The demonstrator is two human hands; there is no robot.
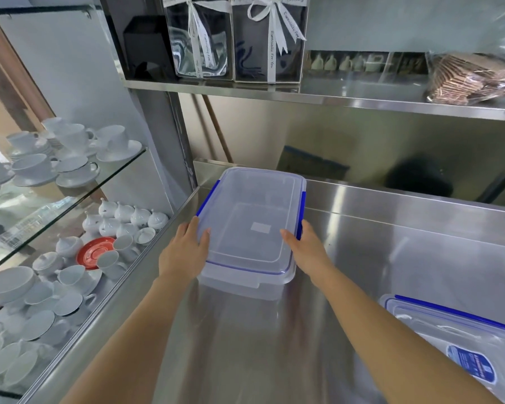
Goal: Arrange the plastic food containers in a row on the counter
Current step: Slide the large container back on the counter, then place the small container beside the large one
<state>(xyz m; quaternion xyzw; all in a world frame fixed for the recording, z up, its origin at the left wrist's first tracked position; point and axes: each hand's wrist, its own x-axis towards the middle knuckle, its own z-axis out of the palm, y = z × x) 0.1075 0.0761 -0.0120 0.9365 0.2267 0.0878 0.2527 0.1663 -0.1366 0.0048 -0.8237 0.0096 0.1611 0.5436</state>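
At the near right edge, a second plastic container (461,339) is lying on the steel bench (376,258), its clear lid showing blue clips and a blue label; it is partly cut off by the frame and is sitting well apart from the hands. Two bare forearms are reaching forward across the bench from the bottom of the view.

Further out, the left hand (184,252) is pressing against the left side of a clear rectangular container (251,225), thumb lying on the lid's near left corner. The right hand (306,246) is doing the same on the right side, thumb on the lid and the other fingers (311,228) hidden beyond the edge near the blue clip. Both hands are spread narrow and flat, clasping the container between them. The container is sitting on the bench near its left back corner, lid on, blue clips running along both long sides.

To the left, glass shelves (114,170) are carrying white cups, saucers and one red saucer (95,253). Beyond, a steel shelf (318,94) is holding two ribboned gift boxes (236,39) and a bagged stack of brown wafers (473,80).
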